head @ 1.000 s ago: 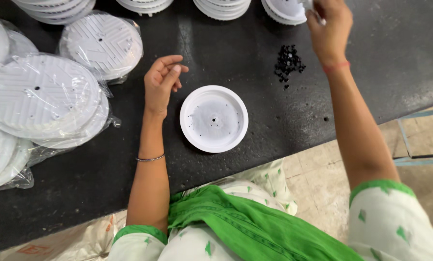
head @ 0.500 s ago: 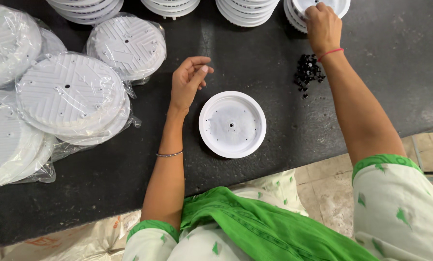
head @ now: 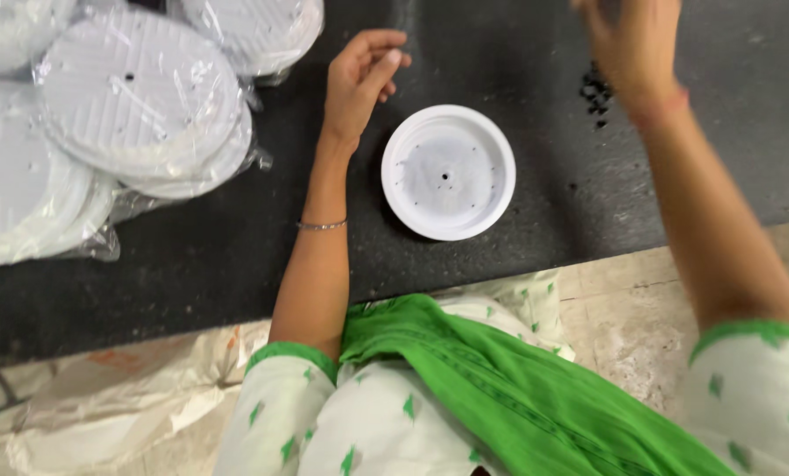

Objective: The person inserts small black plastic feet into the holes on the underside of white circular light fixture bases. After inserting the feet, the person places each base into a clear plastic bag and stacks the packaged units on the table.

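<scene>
We see the left hand (head: 359,79) resting on the black tabletop (head: 236,256), fingers loosely curled with fingertips together, holding nothing we can make out. The white disc (head: 447,172) lies flat just beside it, near the tabletop's front edge. The right hand (head: 628,40) is blurred above black bits (head: 595,92); its fingers we cannot tell. Wrapped discs (head: 139,97) sit at the left edge

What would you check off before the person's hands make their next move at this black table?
1. White dish lies flat, open side up: ok.
2. Dish free of both hands: ok.
3. Left hand empty: cannot tell, fingers curled.
4. Right hand holding something: cannot tell, blurred.
5. Small black pieces beside the right hand: ok.
6. Wrapped disc stacks apart from the dish: ok.
</scene>
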A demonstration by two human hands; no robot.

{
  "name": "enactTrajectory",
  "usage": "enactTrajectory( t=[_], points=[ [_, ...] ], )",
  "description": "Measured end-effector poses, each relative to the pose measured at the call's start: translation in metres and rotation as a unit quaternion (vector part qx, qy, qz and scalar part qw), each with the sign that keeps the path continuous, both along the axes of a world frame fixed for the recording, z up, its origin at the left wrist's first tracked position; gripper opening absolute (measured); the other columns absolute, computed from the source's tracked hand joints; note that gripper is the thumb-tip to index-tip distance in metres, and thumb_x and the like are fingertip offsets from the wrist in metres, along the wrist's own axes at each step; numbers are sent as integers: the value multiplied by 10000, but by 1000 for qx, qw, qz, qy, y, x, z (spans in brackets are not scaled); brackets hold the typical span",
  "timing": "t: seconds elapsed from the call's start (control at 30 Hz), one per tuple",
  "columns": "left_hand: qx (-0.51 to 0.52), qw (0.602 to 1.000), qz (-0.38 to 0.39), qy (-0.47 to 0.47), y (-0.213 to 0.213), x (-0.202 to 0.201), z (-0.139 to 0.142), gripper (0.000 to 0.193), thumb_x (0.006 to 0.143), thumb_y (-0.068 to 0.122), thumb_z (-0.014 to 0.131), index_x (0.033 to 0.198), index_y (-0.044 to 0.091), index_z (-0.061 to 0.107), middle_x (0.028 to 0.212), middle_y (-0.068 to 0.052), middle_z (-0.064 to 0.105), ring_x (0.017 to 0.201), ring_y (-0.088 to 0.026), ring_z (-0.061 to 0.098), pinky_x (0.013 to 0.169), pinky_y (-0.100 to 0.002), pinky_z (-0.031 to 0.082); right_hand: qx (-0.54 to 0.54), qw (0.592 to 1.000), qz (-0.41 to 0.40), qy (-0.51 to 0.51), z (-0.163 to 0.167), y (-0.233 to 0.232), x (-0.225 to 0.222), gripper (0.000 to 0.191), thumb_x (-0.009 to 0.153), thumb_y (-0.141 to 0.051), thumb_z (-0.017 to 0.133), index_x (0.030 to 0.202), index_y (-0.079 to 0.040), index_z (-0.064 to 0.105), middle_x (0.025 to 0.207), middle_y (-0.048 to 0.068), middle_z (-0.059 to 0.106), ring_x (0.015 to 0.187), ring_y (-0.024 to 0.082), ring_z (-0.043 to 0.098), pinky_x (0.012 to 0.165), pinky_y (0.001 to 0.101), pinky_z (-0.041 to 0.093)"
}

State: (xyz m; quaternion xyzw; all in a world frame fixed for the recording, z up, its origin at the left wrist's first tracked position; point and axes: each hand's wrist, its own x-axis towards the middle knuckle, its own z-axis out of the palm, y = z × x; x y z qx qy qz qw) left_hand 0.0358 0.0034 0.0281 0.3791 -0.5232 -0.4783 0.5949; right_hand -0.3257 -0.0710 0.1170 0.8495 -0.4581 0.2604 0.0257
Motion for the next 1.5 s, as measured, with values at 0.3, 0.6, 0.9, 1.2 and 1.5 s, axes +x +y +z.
enactTrajectory(
  t=[0.3,0.6,0.9,1.2,1.5],
  points=[
    [-17,1000,-2,16,-2,-3,-19,262,1081,237,635,1263,61,703,1060,-43,764,764,-49,618,686,-211,510,127,977,172,-25,-7,231,103,472,799,-202,830,1223,-43,696,1261,121,674,1180,344,637,1003,456,510],
    [29,990,-99,96,18,-25,0,601,1076,517,505,1376,9,622,1255,-40,720,1157,-126,676,1034,-274,536,219,880,65,-416,-9,203,75,226,1046,-123,685,1253,-33,681,1272,57,667,1157,166,642,1020,312,540],
    [115,947,-262,146,30,-50,16,936,1082,722,311,1632,-16,479,1308,-87,593,1150,-175,558,1063,-340,468,77,944,34,-320,3,216,72,217,966,25,686,1173,-39,695,1225,69,688,1178,209,642,946,324,541],
    [81,903,-332,260,40,-40,25,806,1119,617,234,1636,8,346,1623,-160,483,1503,-261,481,1292,-438,407,25,984,109,-141,-17,234,113,303,867,61,769,1128,-90,742,1190,46,708,1155,274,650,965,397,515],
    [83,899,-344,259,38,-41,27,753,1120,569,229,1595,7,391,1622,-174,469,1497,-296,500,1239,-466,435,99,980,129,-113,-22,234,125,423,806,4,767,1209,-110,711,1264,46,675,1211,285,605,1026,416,490]
  ],
)
